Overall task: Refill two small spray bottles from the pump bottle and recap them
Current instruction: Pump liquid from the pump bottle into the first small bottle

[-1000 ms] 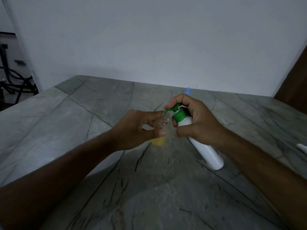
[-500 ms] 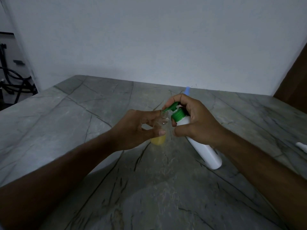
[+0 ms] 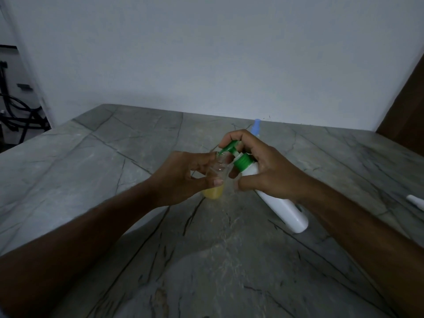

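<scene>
Pump head (image 3: 230,146) has risen since before. I see right hand (image 3: 263,166) gripping pump bottle (image 3: 273,193), left hand (image 3: 183,177) pinching spray bottle (image 3: 215,182).

place: home, likely | grey marble counter (image 3: 114,180) | plain white wall (image 3: 206,53)

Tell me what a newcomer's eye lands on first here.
First, the two hands meeting at the middle of the grey stone table: the right hand tilts a white pump bottle, its green pump aimed at the mouth of a small clear bottle, partly filled with yellow liquid, gripped by the left hand. Behind them stands a blue-topped spray bottle.
</scene>
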